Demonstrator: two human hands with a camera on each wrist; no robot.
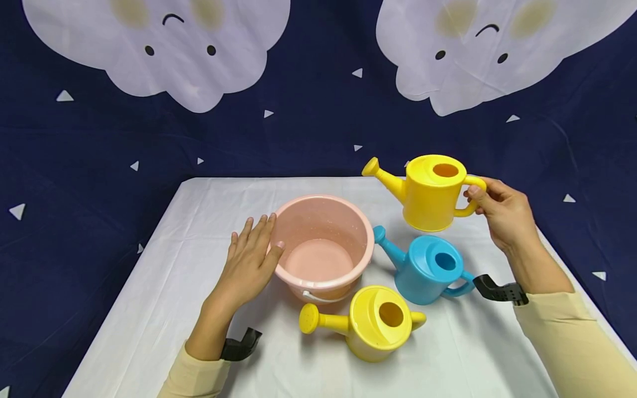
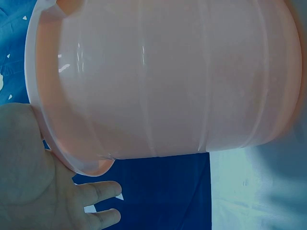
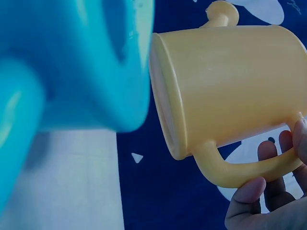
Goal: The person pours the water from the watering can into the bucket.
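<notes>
In the head view my right hand (image 1: 507, 213) grips the handle of a yellow watering can (image 1: 430, 196), its spout pointing left. The right wrist view shows this yellow watering can (image 3: 235, 86) raised, with fingers and thumb around the handle. My left hand (image 1: 251, 257) rests with straight fingers against the left rim of a pink bucket (image 1: 320, 260). From the left wrist, the bucket (image 2: 168, 76) fills most of the picture. A blue watering can (image 1: 428, 271) stands right of the bucket, below the raised can in view. A second yellow watering can (image 1: 375, 326) stands in front of the bucket.
A white cloth (image 1: 149, 309) covers the table. Behind it hangs a dark blue backdrop (image 1: 308, 132) with clouds and small white triangles. The bucket's white handle (image 1: 323, 298) hangs at its front. Black wrist mounts (image 1: 241, 345) sit on both arms.
</notes>
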